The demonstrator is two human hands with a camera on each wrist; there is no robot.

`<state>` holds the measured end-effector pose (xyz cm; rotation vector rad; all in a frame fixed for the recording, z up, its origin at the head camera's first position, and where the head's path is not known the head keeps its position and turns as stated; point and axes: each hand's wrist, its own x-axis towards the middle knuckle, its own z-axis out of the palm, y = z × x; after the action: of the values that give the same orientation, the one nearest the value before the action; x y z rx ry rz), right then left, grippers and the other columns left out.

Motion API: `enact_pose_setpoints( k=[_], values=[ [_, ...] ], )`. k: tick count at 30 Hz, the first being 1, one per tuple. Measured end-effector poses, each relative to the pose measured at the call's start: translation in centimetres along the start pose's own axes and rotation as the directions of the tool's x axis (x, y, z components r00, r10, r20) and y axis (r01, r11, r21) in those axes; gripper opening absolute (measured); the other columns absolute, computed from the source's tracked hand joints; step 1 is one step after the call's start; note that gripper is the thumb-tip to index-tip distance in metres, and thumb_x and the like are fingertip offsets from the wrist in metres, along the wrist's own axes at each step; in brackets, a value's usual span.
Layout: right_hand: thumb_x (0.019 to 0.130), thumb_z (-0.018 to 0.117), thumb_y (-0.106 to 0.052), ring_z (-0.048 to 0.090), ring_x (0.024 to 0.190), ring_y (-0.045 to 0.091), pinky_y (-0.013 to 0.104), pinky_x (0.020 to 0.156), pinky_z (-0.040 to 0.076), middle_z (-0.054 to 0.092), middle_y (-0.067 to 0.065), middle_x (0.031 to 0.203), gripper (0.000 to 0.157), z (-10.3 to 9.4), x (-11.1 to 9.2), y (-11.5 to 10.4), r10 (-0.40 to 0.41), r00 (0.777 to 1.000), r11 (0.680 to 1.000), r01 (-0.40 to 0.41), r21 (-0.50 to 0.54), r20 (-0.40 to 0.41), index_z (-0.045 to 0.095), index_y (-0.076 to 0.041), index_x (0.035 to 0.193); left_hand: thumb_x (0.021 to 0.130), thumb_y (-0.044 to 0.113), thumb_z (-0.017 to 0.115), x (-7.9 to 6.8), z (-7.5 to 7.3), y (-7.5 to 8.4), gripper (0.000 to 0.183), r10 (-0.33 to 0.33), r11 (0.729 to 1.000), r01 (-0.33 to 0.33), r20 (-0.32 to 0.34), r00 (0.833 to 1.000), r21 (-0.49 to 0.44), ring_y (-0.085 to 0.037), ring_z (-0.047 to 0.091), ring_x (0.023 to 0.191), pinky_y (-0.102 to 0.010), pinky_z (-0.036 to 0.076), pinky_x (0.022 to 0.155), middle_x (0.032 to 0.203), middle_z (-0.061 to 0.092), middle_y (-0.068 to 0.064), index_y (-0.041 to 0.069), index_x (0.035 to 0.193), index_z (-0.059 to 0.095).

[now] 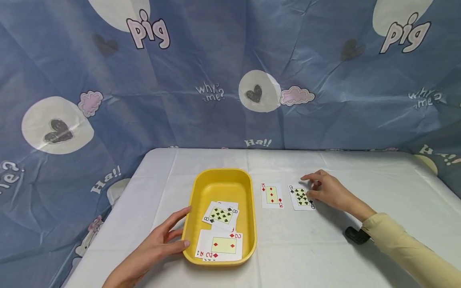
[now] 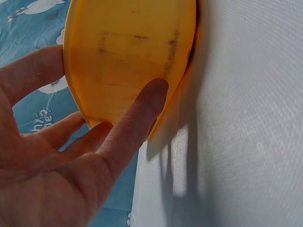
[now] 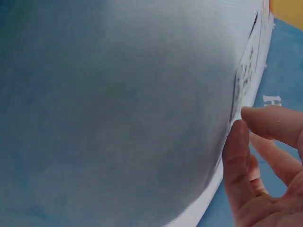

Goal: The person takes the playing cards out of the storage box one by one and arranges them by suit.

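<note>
A yellow tray [image 1: 223, 173] stands on the white-covered table. Inside it lie several loose playing cards, with an eight of spades [image 1: 220, 215] and a two of diamonds [image 1: 224, 245] on top. My left hand [image 1: 158, 244] touches the tray's left side, index finger and thumb extended and spread along the rim and outer wall. Right of the tray, a three of diamonds [image 1: 272, 196] lies flat, face up. Beside it is a clubs card [image 1: 300, 196], also face up. My right hand [image 1: 329, 192] is at that card's right edge, thumb by the edge and index finger beyond its far corner.
A small black object [image 1: 356, 235] is by the right sleeve [image 1: 399, 244]; what it is cannot be made out. White cloth covers the table [image 1: 295, 256]. A blue printed curtain [image 1: 201, 128] hangs behind the table's back edge.
</note>
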<state>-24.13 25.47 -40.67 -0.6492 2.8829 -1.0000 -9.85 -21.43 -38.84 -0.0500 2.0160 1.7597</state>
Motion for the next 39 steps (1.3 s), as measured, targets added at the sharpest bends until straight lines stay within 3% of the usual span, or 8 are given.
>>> enact_pose_setpoints(
  k=[4,10,15,22,27,31,34,39],
  values=[
    [0.083,0.071,0.005,0.061,0.090,0.023,0.030,0.069,0.050,0.058,0.013,0.106,0.043,0.1,0.2,-0.6,-0.047,0.998,0.998,0.049,0.031,-0.049,0.064,-0.003,0.125,0.092,0.021,0.070,-0.1,0.0,0.0,0.076,-0.006,1.000,0.006,-0.004,1.000,0.002,-0.028,0.056,0.121,-0.043,0.052,0.089,0.153,0.035,-0.018,0.024,0.155,0.028],
    [0.090,0.068,0.001,0.058,0.090,0.022,0.028,0.068,0.052,0.058,0.014,0.113,0.037,0.8,0.9,-3.2,-0.095,0.993,0.977,0.106,0.187,-0.064,0.065,-0.011,0.125,0.092,0.021,0.070,-0.1,-0.1,0.0,0.075,-0.003,1.000,0.003,-0.002,1.000,0.006,-0.028,0.056,0.122,-0.042,0.051,0.090,0.153,0.035,-0.017,0.025,0.155,0.029],
    [0.092,0.068,-0.002,0.058,0.093,0.023,0.029,0.076,0.053,0.059,0.008,0.112,0.034,2.1,2.0,-6.8,-0.166,0.985,0.926,0.174,0.336,-0.053,0.065,-0.015,0.123,0.093,0.020,0.069,-0.4,-0.2,-0.1,0.075,0.003,1.000,-0.003,0.004,1.000,-0.006,-0.029,0.055,0.123,-0.042,0.051,0.090,0.154,0.032,-0.017,0.024,0.155,0.029],
    [0.093,0.068,-0.005,0.060,0.108,0.028,0.035,0.088,0.052,0.060,0.005,0.124,0.035,4.6,3.2,-10.5,-0.326,0.945,0.834,0.289,0.469,-0.003,0.063,-0.014,0.126,0.092,0.022,0.070,-0.3,-0.2,0.1,0.075,0.000,1.000,0.000,0.017,1.000,0.003,-0.027,0.055,0.123,-0.041,0.050,0.092,0.153,0.036,-0.015,0.025,0.155,0.029],
    [0.092,0.070,-0.007,0.060,0.109,0.031,0.033,0.092,0.050,0.060,0.009,0.124,0.036,6.3,4.2,-12.8,-0.386,0.920,0.822,0.309,0.478,0.071,0.063,-0.015,0.126,0.092,0.020,0.070,-0.4,-0.3,0.2,0.074,0.016,1.000,-0.016,0.013,1.000,0.016,-0.029,0.051,0.127,-0.041,0.050,0.092,0.158,0.027,-0.012,0.026,0.154,0.031],
    [0.092,0.070,-0.007,0.059,0.111,0.029,0.032,0.093,0.049,0.059,0.009,0.128,0.039,7.4,5.6,-14.0,-0.427,0.891,0.833,0.322,0.451,0.153,0.061,-0.013,0.130,0.092,0.020,0.069,-0.4,-0.4,0.2,0.073,0.019,1.000,-0.019,0.012,1.000,0.009,-0.030,0.050,0.129,-0.041,0.051,0.091,0.159,0.023,-0.011,0.026,0.154,0.031],
    [0.092,0.070,-0.008,0.057,0.114,0.029,0.032,0.093,0.050,0.058,0.009,0.130,0.039,8.1,6.9,-14.8,-0.454,0.858,0.838,0.319,0.443,0.240,0.061,-0.014,0.130,0.092,0.021,0.069,-0.3,-0.3,0.1,0.074,0.014,1.000,-0.014,0.008,1.000,0.012,-0.029,0.051,0.127,-0.041,0.050,0.091,0.158,0.025,-0.013,0.026,0.154,0.030],
    [0.092,0.071,-0.013,0.056,0.117,0.027,0.034,0.092,0.050,0.058,0.008,0.130,0.040,8.7,8.7,-15.9,-0.485,0.768,0.857,0.323,0.401,0.419,0.060,-0.012,0.131,0.092,0.021,0.070,-0.2,-0.1,-0.1,0.074,0.016,1.000,-0.016,0.012,1.000,0.005,-0.029,0.052,0.126,-0.041,0.050,0.092,0.156,0.030,-0.014,0.026,0.155,0.030]
  ],
)
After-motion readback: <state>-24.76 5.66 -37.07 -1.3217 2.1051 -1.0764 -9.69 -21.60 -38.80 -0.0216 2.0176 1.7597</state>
